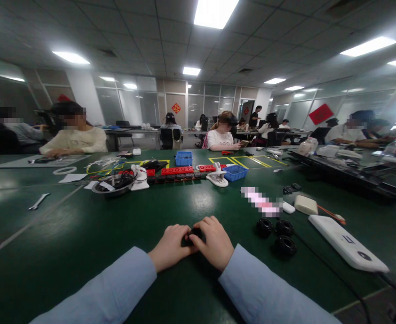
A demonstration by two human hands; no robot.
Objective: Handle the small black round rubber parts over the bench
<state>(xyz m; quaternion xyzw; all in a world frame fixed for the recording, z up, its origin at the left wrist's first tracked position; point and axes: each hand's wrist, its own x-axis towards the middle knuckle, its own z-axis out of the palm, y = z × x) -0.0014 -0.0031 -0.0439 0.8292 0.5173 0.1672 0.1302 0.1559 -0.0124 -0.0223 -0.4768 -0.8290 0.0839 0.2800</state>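
Observation:
Both hands meet over the green table [123, 252], close to its near side. My left hand [173, 246] and my right hand [215, 240] are closed around a small black round part [195, 234], which their fingers partly cover. To the right of my right hand, three black ring-shaped coils lie together: one at the left [264, 227], one at the back [284, 227] and one nearest me [286, 245].
A white power bank-like device [348, 243] with a cable lies at the right. Farther back are a metal bowl [112, 191] of cables, blue baskets [184, 158], red blocks [177, 170] and white stands [217, 176]. A wrench [39, 201] lies left. People sit across the table.

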